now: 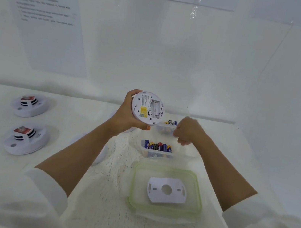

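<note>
My left hand (125, 113) grips a round white smoke detector (147, 107) above the table, its back turned to me with a yellow label and a bare battery bay. My right hand (187, 133) hovers with curled fingers over the far clear tub (165, 129) of batteries; whether it holds anything is blurred. A nearer clear tub (142, 148) holds several blue and black batteries (158, 146). In front, a green-rimmed clear container (198, 194) holds a white mounting plate (166, 191).
Two white smoke detectors (30, 105) (25, 139) with red tags lie at the left of the white table. Another white round piece (100, 157) shows partly under my left forearm. Printed sheets (47, 21) hang on the white wall behind.
</note>
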### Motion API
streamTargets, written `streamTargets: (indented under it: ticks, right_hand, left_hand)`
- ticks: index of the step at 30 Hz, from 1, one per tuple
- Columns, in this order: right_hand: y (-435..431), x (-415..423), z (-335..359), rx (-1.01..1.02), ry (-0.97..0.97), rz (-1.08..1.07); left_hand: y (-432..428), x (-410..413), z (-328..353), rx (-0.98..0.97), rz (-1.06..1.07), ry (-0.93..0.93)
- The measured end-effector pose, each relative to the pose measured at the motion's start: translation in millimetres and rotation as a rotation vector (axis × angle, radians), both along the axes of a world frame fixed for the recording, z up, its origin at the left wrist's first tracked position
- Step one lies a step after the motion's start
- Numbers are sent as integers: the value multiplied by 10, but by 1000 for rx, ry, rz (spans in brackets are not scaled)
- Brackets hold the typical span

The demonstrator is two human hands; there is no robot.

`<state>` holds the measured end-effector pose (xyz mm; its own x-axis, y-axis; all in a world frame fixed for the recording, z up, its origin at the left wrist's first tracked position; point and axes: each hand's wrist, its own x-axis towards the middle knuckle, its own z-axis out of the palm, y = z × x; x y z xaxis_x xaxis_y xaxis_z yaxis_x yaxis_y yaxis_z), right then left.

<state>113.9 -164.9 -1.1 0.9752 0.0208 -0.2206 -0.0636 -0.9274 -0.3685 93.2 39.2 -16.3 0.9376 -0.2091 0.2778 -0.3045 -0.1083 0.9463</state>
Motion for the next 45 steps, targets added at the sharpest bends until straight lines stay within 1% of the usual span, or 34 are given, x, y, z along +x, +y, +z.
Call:
streamTargets:
  ticks: [2,4,6,9,12,16,20,22,23,27,28,30,32,34,38,40,43,45]
  right_hand:
    - [14,142,101,67,-190,-62]
    - [79,258,163,122,-315,-23]
    - [168,365,147,140,-293,71]
    - [279,562,38,89,-172,176]
    - [381,748,-84,-34,-96,257]
    - [479,893,-287,-205,-112,400]
    - [479,906,-279,-144,-90,368]
    - [423,851,-215,-50,-103,302]
    - [381,817,-169,32,-118,255]
    - [233,622,84,525,-299,21]
    - [217,566,159,609,-344,-2]
    - [223,443,302,670,-375,33]
    - [259,320,389,622,-367,126]
    - [307,214,427,531,-376,182]
    - [399,40,456,395,-504,204]
    - [413,-30,476,347,-529,244]
    - [342,-86,496,366,-412,338]
    - [261,-87,480,391,-371,389]
  left_hand:
    - [1,54,-14,-12,-3,1]
    - [-2,112,-28,-23,-4,3]
    - [-9,169,-41,-31,-6,3]
    - [-24,240,-51,-28,-1,-6]
    - [-26,315,-55,-26,12,-5]
    - [-3,398,-92,-32,19,11]
    - [1,424,-120,-29,38,9]
    - [13,423,-122,-28,40,9]
    - [22,418,-118,-23,40,11]
    - [50,374,-87,-15,42,19]
    - [46,358,-75,-20,40,19]
    - [25,317,-53,-32,34,13]
    - [-14,265,-28,-39,20,1]
    - [-55,207,-3,-52,0,-5]
    - [-105,100,44,-76,-1,-17]
    - [-116,45,73,-75,11,-23]
    - [-100,-30,94,-71,31,-20]
    - [-81,-77,105,-74,30,-19]
